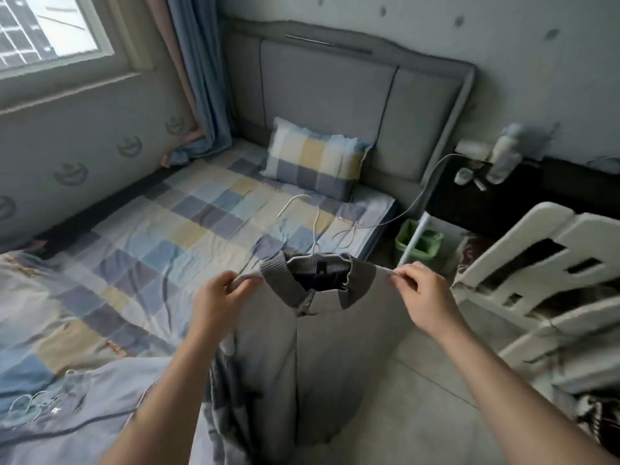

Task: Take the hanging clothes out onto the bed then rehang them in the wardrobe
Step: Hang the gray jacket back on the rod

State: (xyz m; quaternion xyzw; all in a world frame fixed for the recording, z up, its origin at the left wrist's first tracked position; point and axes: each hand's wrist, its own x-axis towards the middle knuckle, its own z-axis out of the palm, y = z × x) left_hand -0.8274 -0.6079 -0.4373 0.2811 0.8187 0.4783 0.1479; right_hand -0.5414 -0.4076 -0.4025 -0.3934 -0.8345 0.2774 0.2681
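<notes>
I hold a grey jacket (335,347) with a ribbed collar up in front of me, above the bed's near edge. A white wire hanger (315,243) sits inside its neck, hook pointing up and away. My left hand (218,303) pinches the jacket's left shoulder. My right hand (422,293) pinches its right shoulder. The jacket hangs down between my forearms. A pale blue garment (110,397) lies on the bed (151,229) at the lower left. No wardrobe is in view.
A checked pillow (315,162) leans on the grey headboard (362,105). A dark nightstand (503,193) with bottles stands right of the bed, a green bin (419,246) on the floor below it. A white chair (543,280) is at the right. A cable (419,193) trails across the mattress corner.
</notes>
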